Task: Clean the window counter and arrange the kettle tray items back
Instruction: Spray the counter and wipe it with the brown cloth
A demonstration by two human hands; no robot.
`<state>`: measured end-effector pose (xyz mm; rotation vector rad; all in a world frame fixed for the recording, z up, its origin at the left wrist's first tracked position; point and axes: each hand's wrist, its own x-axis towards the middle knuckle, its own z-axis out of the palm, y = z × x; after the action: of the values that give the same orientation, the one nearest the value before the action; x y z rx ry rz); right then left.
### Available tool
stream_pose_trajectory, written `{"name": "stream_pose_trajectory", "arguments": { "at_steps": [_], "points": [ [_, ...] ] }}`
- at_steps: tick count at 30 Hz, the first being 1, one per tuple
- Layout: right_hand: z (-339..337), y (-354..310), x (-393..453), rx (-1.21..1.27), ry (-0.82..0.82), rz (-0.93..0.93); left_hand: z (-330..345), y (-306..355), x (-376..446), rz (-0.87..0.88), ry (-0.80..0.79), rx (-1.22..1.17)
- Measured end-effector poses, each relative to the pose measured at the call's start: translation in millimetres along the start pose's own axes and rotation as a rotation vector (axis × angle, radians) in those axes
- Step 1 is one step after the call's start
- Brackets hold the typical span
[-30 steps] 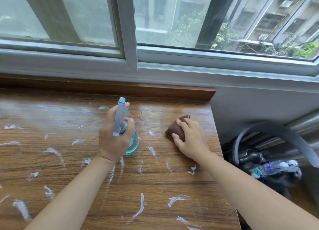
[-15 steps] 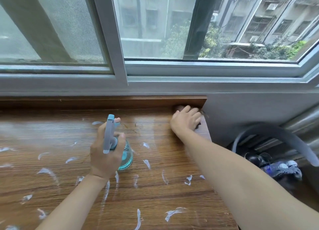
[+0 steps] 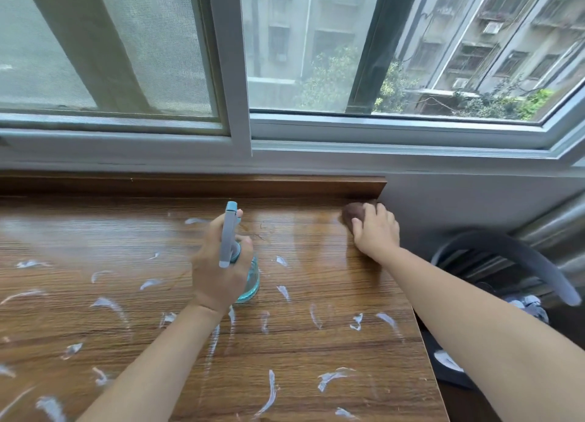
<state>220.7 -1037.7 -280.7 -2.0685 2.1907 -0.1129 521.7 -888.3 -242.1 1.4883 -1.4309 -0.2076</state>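
1. One view only, head cam, looking down at the wooden counter (image 3: 95, 342) under the window (image 3: 316, 57).
2. R hand (image 3: 375, 231) sits at the far right back corner of the counter, fingers curled over and gripping a brown cloth (image 3: 349, 214), pressing it down where the top meets the back ledge (image 3: 190, 186).
3. L hand (image 3: 221, 263) is wrapped round a teal spray bottle (image 3: 250, 279), fingers clamped on its neck beside the grey trigger; bottle base looks to rest on the counter, mid-surface.
4. Change: a sec ago the cloth was nearer mid-counter; half a sec ago R hand had gone right into the back corner w/ cloth hidden under it; now it's pulled slightly back toward the person, cloth showing again. L hand & bottle barely shifted.
5. Meaning: wiping stroke is working the right back corner. That strip looks glossy and streak-free; I judge it's done or nearly.
6. White foam streaks (image 3: 110, 307) cover most of the rest: front, centre, left. So cleaning is early-stage, approx.
7. Kettle tray items: not in view, so arranging hasn't started.
8. Off the right edge: a grey curved hose (image 3: 522, 263) and clutter below, well apart from the hands.
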Motion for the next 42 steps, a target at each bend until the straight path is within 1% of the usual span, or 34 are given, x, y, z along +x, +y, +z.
{"name": "stream_pose_trajectory", "arguments": {
  "at_steps": [2, 5, 8, 10, 12, 15, 17, 20, 22, 24, 26, 29, 34, 36, 38, 42],
  "points": [
    [0, -3, -18, 0.003, -0.034, -0.078, 1, 0, -1, 0.005, 0.005, 0.005],
    [-8, 14, -49, 0.018, -0.112, -0.191, -1, 4, 2, -0.02, -0.012, -0.016],
    [-22, 39, -75, 0.03, -0.158, -0.163, -9, 14, 11, -0.117, -0.084, -0.029],
    [-28, 48, -87, 0.021, -0.207, -0.145, -13, 29, 17, -0.14, -0.173, -0.028],
    [-32, 53, -94, 0.003, -0.258, -0.149, -13, 53, 17, -0.104, -0.267, -0.019],
    [-37, 55, -101, -0.021, -0.32, -0.166, -9, 92, -3, -0.079, -0.512, -0.009],
    [-40, 56, -104, -0.034, -0.352, -0.179, -5, 108, -27, -0.156, -0.694, -0.013],
    [-42, 58, -107, -0.041, -0.378, -0.19, -1, 121, -63, -0.33, -0.875, -0.105],
    [-42, 60, -108, -0.03, -0.377, -0.196, 2, 127, -85, -0.368, -0.983, -0.099],
    [-41, 61, -107, -0.022, -0.37, -0.208, 5, 135, -103, -0.358, -1.046, -0.016],
    [-41, 64, -104, -0.007, -0.374, -0.223, 8, 141, -117, -0.356, -1.066, 0.063],
    [-38, 72, -100, 0.009, -0.376, -0.262, 11, 150, -134, -0.382, -1.08, 0.123],
    [-39, 75, -87, -0.08, -0.316, -0.392, 17, 167, -154, -0.501, -0.994, 0.146],
    [-40, 73, -78, -0.134, -0.303, -0.433, 20, 173, -162, -0.533, -0.988, 0.132],
    [-40, 69, -71, -0.15, -0.312, -0.432, 23, 179, -170, -0.532, -0.98, 0.099],
    [-42, 68, -67, -0.148, -0.341, -0.422, 30, 189, -183, -0.534, -0.901, 0.065]
  ]
}}
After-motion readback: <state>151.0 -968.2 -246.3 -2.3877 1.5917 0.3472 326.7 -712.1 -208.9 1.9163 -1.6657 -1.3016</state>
